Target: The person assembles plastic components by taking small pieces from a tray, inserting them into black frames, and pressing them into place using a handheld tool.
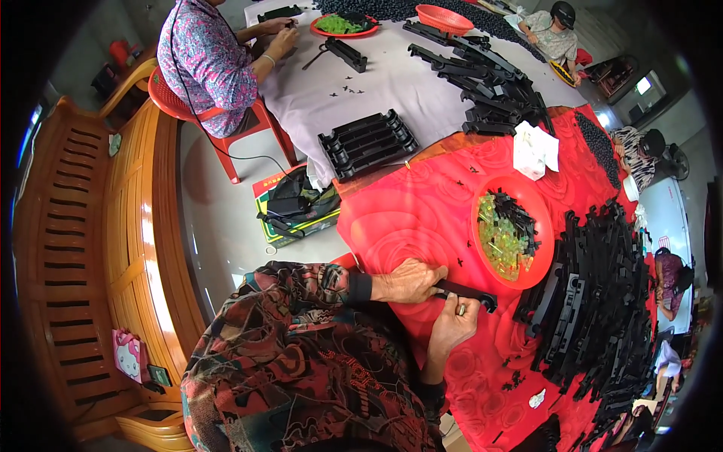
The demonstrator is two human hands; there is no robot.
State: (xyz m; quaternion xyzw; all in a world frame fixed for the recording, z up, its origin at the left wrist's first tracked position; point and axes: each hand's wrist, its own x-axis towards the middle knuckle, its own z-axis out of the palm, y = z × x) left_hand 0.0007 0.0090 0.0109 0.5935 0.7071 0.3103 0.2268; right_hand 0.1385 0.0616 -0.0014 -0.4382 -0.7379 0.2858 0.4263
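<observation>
A long, narrow black plastic bar (471, 292) with a hooked end lies across my two hands, over the red tablecloth. Its left end is in the closed fingers of my left hand (410, 282). My right hand (455, 325) pinches at the bar's near edge, close to its middle; whether a small piece is also between those fingertips I cannot make out. Just beyond the bar sits a round red plate (540, 265) with yellow-green translucent pieces (498, 239) and small black parts (518, 216). A big heap of similar black bars (576, 301) lies to the right.
Several assembled black bars (367, 143) stand on the pale cloth ahead, near a white tissue pack (535, 151) and another bar pile (482, 75). A co-worker (207, 64) sits at the far left on a red chair (169, 98). A wooden bench (124, 248) stands left.
</observation>
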